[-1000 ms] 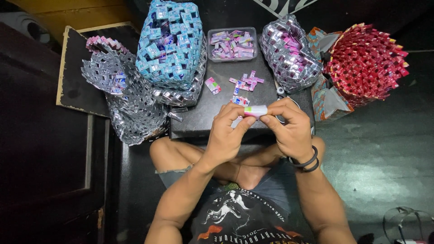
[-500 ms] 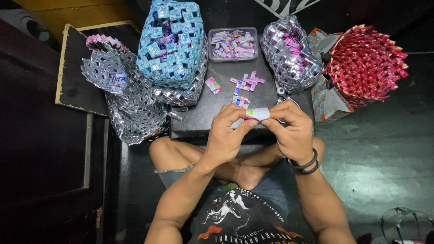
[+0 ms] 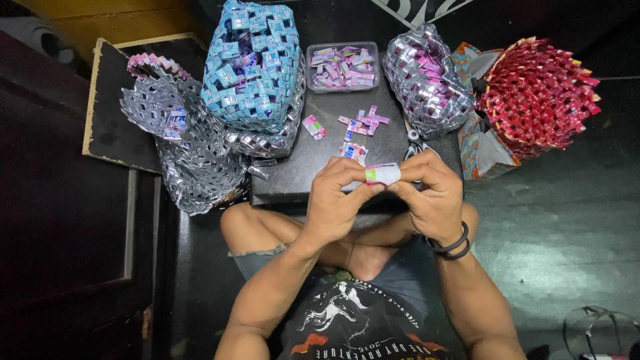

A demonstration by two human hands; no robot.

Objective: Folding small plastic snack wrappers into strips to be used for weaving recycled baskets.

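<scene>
My left hand (image 3: 337, 200) and my right hand (image 3: 430, 193) meet above the near edge of a low black table (image 3: 313, 167). Together they pinch a small folded wrapper strip (image 3: 382, 173), white with pink and green ends. Both thumbs and forefingers press on it. Just beyond my fingers lie several small folded pink and blue wrapper pieces (image 3: 362, 123) and one single piece (image 3: 313, 127) on the table top. A clear plastic tub (image 3: 343, 67) with more folded strips stands at the table's far side. My crossed legs sit under the hands.
A blue woven wrapper bag (image 3: 253, 63) sits on silver woven pieces (image 3: 193, 153) at the left. A silver and pink woven bag (image 3: 430, 80) and a red woven bag (image 3: 540, 93) stand at the right. A dark board (image 3: 113, 127) lies far left; a clear object (image 3: 600, 330) sits bottom right.
My hands have shifted slightly toward me and the strip has turned a little between my fingers. Nothing on the table has moved.
</scene>
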